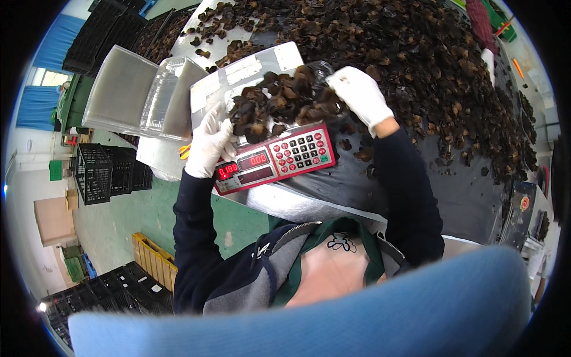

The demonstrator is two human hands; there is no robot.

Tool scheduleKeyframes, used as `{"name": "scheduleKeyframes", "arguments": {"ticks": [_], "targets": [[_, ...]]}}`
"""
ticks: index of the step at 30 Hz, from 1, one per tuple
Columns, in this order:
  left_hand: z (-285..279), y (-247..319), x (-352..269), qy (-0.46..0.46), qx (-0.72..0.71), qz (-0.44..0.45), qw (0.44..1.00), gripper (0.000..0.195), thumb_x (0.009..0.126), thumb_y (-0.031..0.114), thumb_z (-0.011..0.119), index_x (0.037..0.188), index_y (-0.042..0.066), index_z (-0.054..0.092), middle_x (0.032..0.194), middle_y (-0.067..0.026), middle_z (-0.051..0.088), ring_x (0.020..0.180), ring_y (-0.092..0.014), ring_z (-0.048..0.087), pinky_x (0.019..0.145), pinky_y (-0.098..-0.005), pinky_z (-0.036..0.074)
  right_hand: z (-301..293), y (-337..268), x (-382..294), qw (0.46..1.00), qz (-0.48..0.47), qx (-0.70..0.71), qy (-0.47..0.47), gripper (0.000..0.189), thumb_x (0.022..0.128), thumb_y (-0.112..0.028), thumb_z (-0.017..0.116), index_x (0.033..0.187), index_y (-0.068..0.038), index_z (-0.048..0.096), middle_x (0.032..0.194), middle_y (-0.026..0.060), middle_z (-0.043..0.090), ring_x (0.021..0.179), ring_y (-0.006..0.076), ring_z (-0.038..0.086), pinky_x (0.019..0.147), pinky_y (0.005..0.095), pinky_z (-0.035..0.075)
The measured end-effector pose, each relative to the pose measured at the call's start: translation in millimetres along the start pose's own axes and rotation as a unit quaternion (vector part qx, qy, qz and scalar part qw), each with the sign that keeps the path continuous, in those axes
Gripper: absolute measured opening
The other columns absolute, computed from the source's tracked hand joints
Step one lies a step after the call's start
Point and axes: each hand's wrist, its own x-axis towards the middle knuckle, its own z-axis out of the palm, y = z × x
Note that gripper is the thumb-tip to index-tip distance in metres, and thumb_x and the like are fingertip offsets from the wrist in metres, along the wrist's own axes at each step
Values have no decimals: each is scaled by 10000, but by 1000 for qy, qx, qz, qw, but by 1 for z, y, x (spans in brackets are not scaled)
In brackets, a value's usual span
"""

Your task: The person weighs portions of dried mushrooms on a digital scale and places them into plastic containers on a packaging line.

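Observation:
Dark brown wood ear mushrooms (281, 100) lie heaped in a clear plastic container (322, 70) on the pan (205, 91) of a red electronic scale (274, 158). The scale's keypad faces me and its red digits are lit. My left hand (209, 143), in a white glove, is at the container's left end, above the scale's display. Its fingers are bent and partly apart; whether they grip the rim is unclear. At the far right corner, my white-gloved right hand (360, 96) has its fingers curled in on the container's clear edge. The fingertips are partly hidden.
Stacked clear plastic containers (142, 91) stand left of the scale. A large mushroom pile (401, 58) covers the table beyond and to the right. Another person's gloved hand (488, 64) is at its far side. Black crates (93, 172) and a yellow pallet (154, 261) stand on the green floor.

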Motion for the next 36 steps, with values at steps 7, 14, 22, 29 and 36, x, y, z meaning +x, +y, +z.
{"name": "scheduleKeyframes", "arguments": {"ticks": [7,14,22,29,36], "targets": [[90,0,-35,-98,-69,25,993,638,1030,64,577,1598,31,288,865,-18,654,502,-59,552,457,-191,444,-82,8,-131,982,125,50,134,160,923,-165,740,1004,-31,708,728,13,622,645,66,520,631,257,458],[172,4,-56,-220,-11,10,975,692,1043,89,595,1633,70,235,783,25,539,529,-30,488,505,-195,438,-120,34,-250,925,187,93,317,161,904,-153,794,976,-31,718,722,-54,573,650,22,456,615,217,422],[282,-16,-50,-364,58,21,929,702,1026,64,592,1627,85,230,818,-7,548,510,-63,535,453,-211,463,-162,84,-342,845,338,-14,414,253,932,-259,775,913,-15,709,741,-7,606,677,71,504,656,265,466],[422,-18,-66,-487,132,70,860,756,1033,112,612,1650,131,176,956,-29,592,662,-98,622,521,-226,512,-198,146,-449,748,369,-123,538,323,946,-329,740,863,-20,693,781,82,670,713,177,602,724,341,501],[417,3,-79,-518,108,96,843,762,1013,100,563,1658,143,159,1227,-100,630,850,-121,657,632,-223,545,-207,182,-526,633,423,78,644,371,1039,-368,631,884,-44,723,647,-6,599,544,76,501,544,264,428]]}}
